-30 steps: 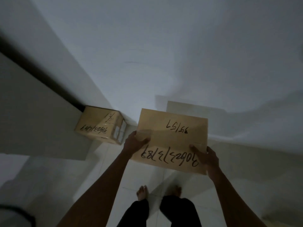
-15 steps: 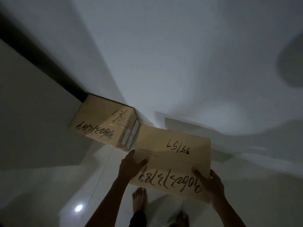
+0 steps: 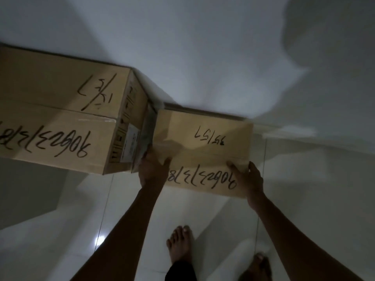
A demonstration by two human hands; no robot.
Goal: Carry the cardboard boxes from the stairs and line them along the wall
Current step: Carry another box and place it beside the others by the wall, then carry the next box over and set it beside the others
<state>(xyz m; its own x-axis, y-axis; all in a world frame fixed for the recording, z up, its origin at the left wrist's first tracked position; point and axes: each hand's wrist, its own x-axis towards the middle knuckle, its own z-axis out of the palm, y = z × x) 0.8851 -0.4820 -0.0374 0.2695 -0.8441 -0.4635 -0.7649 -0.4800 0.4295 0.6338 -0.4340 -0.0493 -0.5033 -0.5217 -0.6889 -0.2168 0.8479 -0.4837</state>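
Here, going left to right: the larger placed box point(image 3: 60, 114) sits against the wall point(image 3: 203, 47), and just right of it, nearly touching, is the carried box point(image 3: 205, 147). Left hand point(image 3: 152, 169) and right hand point(image 3: 246, 179) are both clamped on its near corners, thumbs on top. Likely stiff, fairly light, taped top slick; hold corners or underside.

Pale wall point(image 3: 203, 47) rising behind, glossy tiles point(image 3: 304, 179) catching a light spot point(image 3: 100, 239) — bare feet point(image 3: 179, 243) standing below, shadows lying across both.
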